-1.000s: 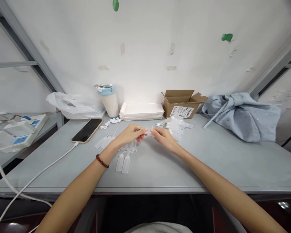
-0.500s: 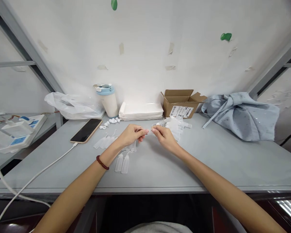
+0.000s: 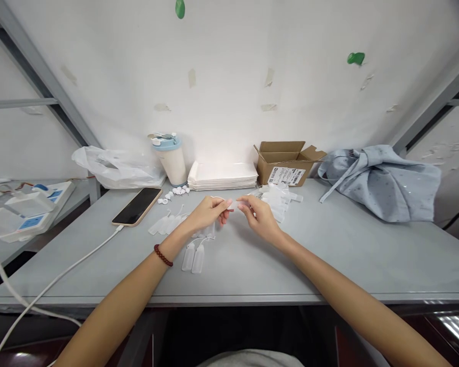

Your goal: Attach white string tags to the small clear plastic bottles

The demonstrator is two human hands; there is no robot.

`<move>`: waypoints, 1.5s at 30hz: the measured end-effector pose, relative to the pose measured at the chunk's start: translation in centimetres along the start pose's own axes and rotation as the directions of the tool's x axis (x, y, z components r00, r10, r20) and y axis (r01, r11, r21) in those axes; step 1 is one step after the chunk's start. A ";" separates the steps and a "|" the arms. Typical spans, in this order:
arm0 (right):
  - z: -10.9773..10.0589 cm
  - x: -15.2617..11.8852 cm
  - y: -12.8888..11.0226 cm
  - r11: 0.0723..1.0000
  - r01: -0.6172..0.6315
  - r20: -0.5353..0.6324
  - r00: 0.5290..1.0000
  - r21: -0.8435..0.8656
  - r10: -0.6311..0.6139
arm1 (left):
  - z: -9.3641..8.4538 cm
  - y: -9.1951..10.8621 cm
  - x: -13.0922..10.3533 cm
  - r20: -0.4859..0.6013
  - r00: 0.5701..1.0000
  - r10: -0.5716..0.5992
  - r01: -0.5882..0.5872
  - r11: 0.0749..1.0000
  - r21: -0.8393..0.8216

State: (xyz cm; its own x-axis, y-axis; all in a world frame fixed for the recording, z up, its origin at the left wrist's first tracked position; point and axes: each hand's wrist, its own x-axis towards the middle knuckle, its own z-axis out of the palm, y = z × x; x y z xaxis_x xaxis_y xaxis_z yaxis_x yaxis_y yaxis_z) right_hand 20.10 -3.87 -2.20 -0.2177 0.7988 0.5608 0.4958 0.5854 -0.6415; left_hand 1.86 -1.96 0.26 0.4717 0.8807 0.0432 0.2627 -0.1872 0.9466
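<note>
My left hand (image 3: 210,212) is closed in a pinch on a thin white cord, above the middle of the grey table (image 3: 275,270). Just to its right, my right hand (image 3: 259,218) pinches at a small whitish piece between the two hands, too small to make out. Two translucent white tags (image 3: 193,258) with cords lie below my left hand. More such tags (image 3: 164,223) lie left of and partly behind that hand. Beyond my right hand is a pile of translucent pieces (image 3: 277,199).
Along the back stand a plastic bag (image 3: 118,167), a lidded cup (image 3: 171,162), stacked white envelopes (image 3: 222,176), a cardboard box (image 3: 281,163) and a blue-grey cloth (image 3: 390,183). A phone (image 3: 136,206) with a cable and small white rings (image 3: 176,192) lie at left.
The fingertips of my right hand have shifted slightly and spread a little. A whitish piece now shows between the hands. My left hand has barely moved.
</note>
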 end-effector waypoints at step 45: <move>-7.3 3.2 8.4 0.902 -0.237 -0.425 0.903 -0.362 0.066 | -7.2 -4.4 1.9 -0.509 0.833 0.219 0.240 0.686 0.687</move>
State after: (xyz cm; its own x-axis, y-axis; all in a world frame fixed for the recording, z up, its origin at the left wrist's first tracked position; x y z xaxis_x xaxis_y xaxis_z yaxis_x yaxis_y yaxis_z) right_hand 29.70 2.56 -1.98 0.1939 0.7008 0.6865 0.8029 0.2887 -0.5215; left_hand -4.51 3.66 -1.49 0.0221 0.9138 0.4055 0.8716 -0.2162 0.4399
